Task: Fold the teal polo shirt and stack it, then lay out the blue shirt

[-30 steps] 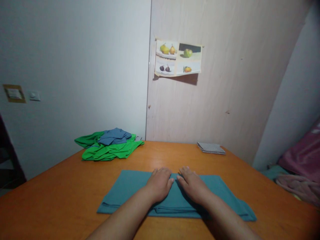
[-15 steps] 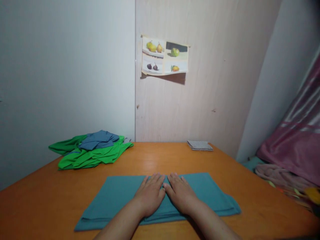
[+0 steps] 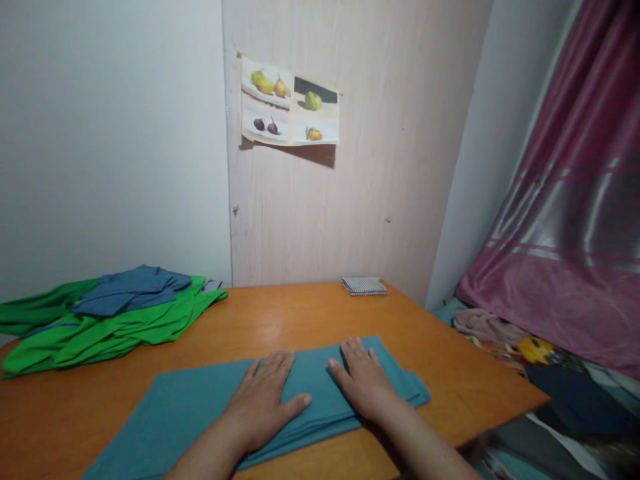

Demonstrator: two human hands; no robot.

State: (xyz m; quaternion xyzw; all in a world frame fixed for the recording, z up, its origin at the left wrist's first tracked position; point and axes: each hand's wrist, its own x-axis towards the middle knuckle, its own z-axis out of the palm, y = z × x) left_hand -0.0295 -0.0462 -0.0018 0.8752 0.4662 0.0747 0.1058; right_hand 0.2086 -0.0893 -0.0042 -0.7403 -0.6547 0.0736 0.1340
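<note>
A folded teal cloth (image 3: pixel 195 393) lies flat on the orange table, its layered edge facing me and its left corner cut off by the bottom of the view. My left hand (image 3: pixel 267 400) rests palm down on the middle of it, fingers stretched forward and thumb out to the right. Flat on the cloth's right part lies my right hand (image 3: pixel 363 377), its fingers spread and its thumb pointing toward the left hand. A gap of bare cloth shows between the two hands. Neither hand grips anything.
Crumpled green cloth (image 3: pixel 145 327) with a blue-grey garment (image 3: pixel 135 290) on top lies at the table's left. A small folded checked cloth (image 3: pixel 364 287) sits at the far edge. Past the right edge of the table (image 3: pixel 480 393) are a pink curtain (image 3: pixel 565 267) and piled fabrics.
My hands have slid apart over the teal cloth; before, their thumbs nearly touched at its middle. The view has turned to the right, so more of the curtain and piled fabrics shows.
</note>
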